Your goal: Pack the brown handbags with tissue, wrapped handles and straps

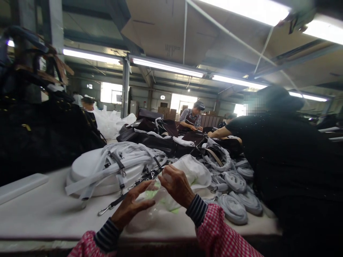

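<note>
Near the table's middle, my left hand (132, 205) has its thumb and fingers apart beside a clear plastic bag (154, 210) with green print. To its right, my right hand (177, 184) is raised with bent fingers pinched on the upper part of the clear plastic. Behind my right hand lies a white wrapped bundle (191, 169). A black strap with a metal clip (107, 208) rests on the table just left of my left hand. More black straps and metal hooks (150, 175) lie behind my hands.
Wrapped straps on white rounds (93, 171) stand left; coiled wrapped straps (232, 208) lie right. Dark bags (144, 141) are piled behind. A person in black (289, 160) leans in at right; another person (191, 116) works beyond. Black bags (45, 135) stand far left.
</note>
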Available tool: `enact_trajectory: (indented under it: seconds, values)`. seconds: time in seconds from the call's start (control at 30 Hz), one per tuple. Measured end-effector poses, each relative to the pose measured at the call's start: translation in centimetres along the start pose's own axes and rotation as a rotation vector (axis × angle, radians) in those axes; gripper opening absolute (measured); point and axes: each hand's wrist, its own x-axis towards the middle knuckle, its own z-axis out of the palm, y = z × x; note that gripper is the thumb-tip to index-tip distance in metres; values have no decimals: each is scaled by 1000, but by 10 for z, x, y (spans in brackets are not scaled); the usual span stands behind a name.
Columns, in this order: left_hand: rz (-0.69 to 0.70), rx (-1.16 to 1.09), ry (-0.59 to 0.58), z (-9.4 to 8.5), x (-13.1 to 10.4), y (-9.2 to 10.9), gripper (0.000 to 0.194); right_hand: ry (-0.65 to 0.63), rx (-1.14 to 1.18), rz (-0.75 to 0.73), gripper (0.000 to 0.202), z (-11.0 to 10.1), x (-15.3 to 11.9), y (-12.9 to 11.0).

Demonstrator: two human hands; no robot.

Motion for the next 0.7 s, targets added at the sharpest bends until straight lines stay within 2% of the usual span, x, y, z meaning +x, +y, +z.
enact_trajectory:
  seconds: [0.1, 0.23, 0.33, 0.47, 0.6, 0.7]
  values:
    - [-81, 155, -4, 10, -5, 7, 62, 3, 51, 6, 20, 0, 0, 4]
    - [-106, 358, -47, 18, -11, 13, 30, 61, 79, 2, 21, 1, -1, 5]
    - [-140, 518, -55, 16, -14, 9, 28, 117, 115, 49, 22, 3, -8, 8]
    - [-87, 643, -80, 12, -14, -7, 30, 129, 163, 257, 28, 2, -17, 20]
    - [-67, 664, -90, 10, -10, -21, 38, -7, 179, 366, 40, -23, -17, 31]
    - [-61, 642, -95, 10, -7, -23, 43, 16, 10, 278, 55, -56, -12, 20]
